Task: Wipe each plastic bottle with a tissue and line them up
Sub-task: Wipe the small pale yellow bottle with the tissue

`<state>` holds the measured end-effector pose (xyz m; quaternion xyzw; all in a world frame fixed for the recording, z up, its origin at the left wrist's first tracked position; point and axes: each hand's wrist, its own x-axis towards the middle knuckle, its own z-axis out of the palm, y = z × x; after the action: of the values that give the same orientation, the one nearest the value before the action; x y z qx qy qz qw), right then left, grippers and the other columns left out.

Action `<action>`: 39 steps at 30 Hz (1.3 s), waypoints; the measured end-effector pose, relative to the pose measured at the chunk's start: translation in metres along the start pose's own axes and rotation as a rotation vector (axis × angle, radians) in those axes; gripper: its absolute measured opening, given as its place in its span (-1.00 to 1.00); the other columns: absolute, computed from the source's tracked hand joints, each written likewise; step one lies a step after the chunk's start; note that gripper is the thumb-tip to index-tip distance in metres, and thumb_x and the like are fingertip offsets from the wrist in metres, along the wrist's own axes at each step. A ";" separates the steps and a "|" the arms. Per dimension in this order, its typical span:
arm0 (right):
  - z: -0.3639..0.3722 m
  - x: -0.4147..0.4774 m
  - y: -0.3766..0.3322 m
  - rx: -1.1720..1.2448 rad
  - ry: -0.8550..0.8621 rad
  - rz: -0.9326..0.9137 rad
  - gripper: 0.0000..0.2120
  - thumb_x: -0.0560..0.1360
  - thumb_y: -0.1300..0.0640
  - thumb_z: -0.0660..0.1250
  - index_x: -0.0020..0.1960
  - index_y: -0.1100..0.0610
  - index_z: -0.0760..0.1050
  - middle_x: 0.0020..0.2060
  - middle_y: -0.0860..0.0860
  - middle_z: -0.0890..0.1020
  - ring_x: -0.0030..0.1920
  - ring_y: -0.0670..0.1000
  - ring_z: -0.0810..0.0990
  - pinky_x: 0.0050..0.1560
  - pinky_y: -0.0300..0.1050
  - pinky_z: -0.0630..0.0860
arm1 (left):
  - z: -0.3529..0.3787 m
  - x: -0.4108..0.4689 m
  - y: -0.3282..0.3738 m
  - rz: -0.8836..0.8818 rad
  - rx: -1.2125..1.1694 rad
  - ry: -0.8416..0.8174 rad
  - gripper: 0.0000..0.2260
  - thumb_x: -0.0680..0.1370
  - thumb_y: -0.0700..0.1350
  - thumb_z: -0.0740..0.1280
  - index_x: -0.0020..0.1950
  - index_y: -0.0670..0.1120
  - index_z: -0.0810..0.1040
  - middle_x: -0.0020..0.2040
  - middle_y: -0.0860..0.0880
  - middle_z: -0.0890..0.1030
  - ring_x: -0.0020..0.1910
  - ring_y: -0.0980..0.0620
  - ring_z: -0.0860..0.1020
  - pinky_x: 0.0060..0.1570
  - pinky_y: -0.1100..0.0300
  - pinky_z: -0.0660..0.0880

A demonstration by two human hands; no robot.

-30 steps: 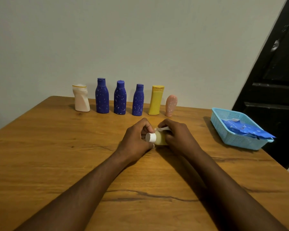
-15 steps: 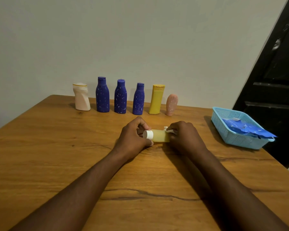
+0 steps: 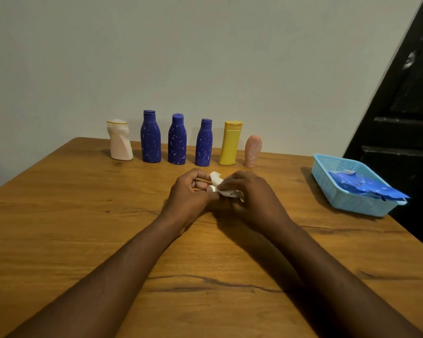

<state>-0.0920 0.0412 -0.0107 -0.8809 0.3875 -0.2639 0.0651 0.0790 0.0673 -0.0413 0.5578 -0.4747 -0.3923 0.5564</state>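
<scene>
A small pale yellow bottle with a white cap (image 3: 212, 189) lies on its side between my hands at the table's middle. My left hand (image 3: 187, 195) grips its cap end. My right hand (image 3: 252, 198) presses a white tissue (image 3: 226, 190) over the bottle's body, which is almost fully hidden. Along the back edge stand a cream bottle (image 3: 119, 140), three dark blue bottles (image 3: 151, 137) (image 3: 177, 140) (image 3: 204, 143), a yellow bottle (image 3: 230, 143) and a small pink bottle (image 3: 252, 151) in a row.
A light blue plastic basket (image 3: 327, 172) holding a blue packet (image 3: 366, 189) sits near the right table edge. A dark door stands beyond it at the right. The wooden table (image 3: 83, 215) ends at the wall behind the row.
My right hand has slid the tissue leftward along the bottle toward the cap, so the yellow body seen before is now covered. My left hand stays on the cap end.
</scene>
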 end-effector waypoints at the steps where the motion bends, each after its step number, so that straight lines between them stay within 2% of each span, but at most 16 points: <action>1: 0.001 0.000 -0.001 -0.009 0.002 -0.017 -0.65 0.49 0.19 0.44 0.27 0.02 0.60 0.21 -0.03 0.59 0.21 -0.05 0.49 0.18 -0.05 0.54 | 0.000 0.000 0.001 -0.009 -0.026 -0.001 -0.59 0.41 -0.22 0.60 0.19 0.00 0.61 0.09 -0.06 0.69 0.10 -0.06 0.68 -0.01 -0.07 0.70; 6: 0.000 0.001 0.010 0.020 0.117 0.006 -0.64 0.48 0.28 0.44 0.25 0.06 0.62 0.18 -0.02 0.61 0.17 -0.07 0.52 0.16 -0.08 0.56 | 0.000 -0.001 0.005 -0.076 -0.135 0.020 -0.64 0.40 -0.19 0.62 0.15 -0.03 0.66 0.11 -0.10 0.69 0.08 -0.07 0.70 0.01 -0.05 0.70; 13: -0.003 0.002 0.036 0.112 0.249 0.159 -0.67 0.49 0.32 0.41 0.23 0.13 0.64 0.11 0.04 0.67 0.09 -0.01 0.60 0.13 -0.01 0.60 | 0.000 0.000 0.009 -0.140 -0.245 0.034 -0.71 0.39 -0.19 0.63 0.08 -0.14 0.71 0.12 -0.16 0.69 0.02 -0.08 0.73 0.03 0.01 0.69; 16: -0.001 0.002 0.042 0.220 0.273 0.226 -0.68 0.50 0.33 0.38 0.22 0.12 0.65 0.11 0.02 0.69 0.08 -0.04 0.59 0.07 -0.20 0.56 | -0.001 0.001 0.008 -0.153 -0.285 0.053 -0.74 0.39 -0.19 0.63 0.04 -0.15 0.73 0.11 -0.16 0.70 0.02 -0.06 0.74 0.04 0.03 0.69; 18: 0.001 0.002 0.043 0.290 0.278 0.281 -0.68 0.51 0.32 0.36 0.22 0.10 0.65 0.09 -0.01 0.70 0.03 -0.07 0.60 -0.09 -0.41 0.47 | -0.003 0.001 0.008 -0.158 -0.311 0.062 -0.73 0.39 -0.20 0.63 0.05 -0.17 0.72 0.12 -0.15 0.69 0.04 -0.06 0.73 0.04 0.06 0.69; 19: 0.002 0.002 0.043 0.321 0.284 0.301 -0.69 0.52 0.32 0.36 0.22 0.10 0.65 0.05 -0.01 0.71 -0.02 -0.08 0.61 -0.16 -0.43 0.45 | -0.003 0.002 0.008 -0.158 -0.321 0.064 -0.73 0.39 -0.20 0.62 0.06 -0.18 0.71 0.12 -0.15 0.69 0.04 -0.06 0.73 0.04 0.07 0.68; 21: 0.004 0.002 0.043 0.385 0.293 0.334 -0.70 0.53 0.31 0.35 0.22 0.12 0.65 -0.01 0.00 0.73 -0.06 -0.07 0.63 -0.18 -0.35 0.47 | -0.003 0.002 0.009 -0.159 -0.341 0.066 -0.73 0.40 -0.22 0.61 0.07 -0.21 0.70 0.12 -0.14 0.69 0.04 -0.04 0.72 0.04 0.10 0.68; 26: 0.006 0.001 0.040 0.564 0.290 0.490 -0.74 0.56 0.27 0.36 0.23 0.15 0.63 -0.05 -0.01 0.72 -0.04 -0.04 0.67 -0.03 -0.09 0.64 | -0.004 0.002 0.010 -0.166 -0.399 0.075 -0.74 0.44 -0.20 0.58 0.09 -0.21 0.69 0.12 -0.14 0.69 0.07 -0.04 0.71 0.10 0.08 0.67; 31: 0.009 0.000 0.023 0.918 0.299 0.610 -0.77 0.58 0.28 0.34 0.22 0.19 0.62 -0.05 0.06 0.74 -0.04 0.01 0.73 0.02 -0.03 0.67 | -0.004 0.003 0.011 -0.181 -0.484 0.100 -0.73 0.46 -0.19 0.57 0.12 -0.23 0.67 0.11 -0.16 0.70 0.05 -0.04 0.72 0.14 0.05 0.66; 34: 0.014 0.003 0.016 1.001 0.253 0.682 -0.77 0.58 0.20 0.37 0.23 0.19 0.61 -0.05 0.07 0.74 -0.07 0.05 0.74 0.01 0.17 0.67 | -0.002 0.001 0.012 -0.185 -0.545 0.076 -0.73 0.48 -0.20 0.55 0.13 -0.26 0.65 0.08 -0.17 0.71 0.03 -0.04 0.73 0.09 0.10 0.66; 39: 0.022 -0.001 0.001 1.116 0.129 0.669 -0.81 0.59 0.20 0.35 0.18 0.17 0.60 -0.06 0.09 0.74 -0.07 0.09 0.74 0.03 0.17 0.67 | 0.007 -0.004 0.013 -0.196 -0.566 0.035 -0.68 0.47 -0.22 0.56 0.16 -0.31 0.61 0.04 -0.21 0.73 0.02 -0.06 0.74 0.00 0.14 0.68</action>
<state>-0.0819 0.0392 -0.0298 -0.5290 0.4485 -0.4432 0.5679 0.0702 0.0699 -0.0290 0.4304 -0.2807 -0.5514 0.6572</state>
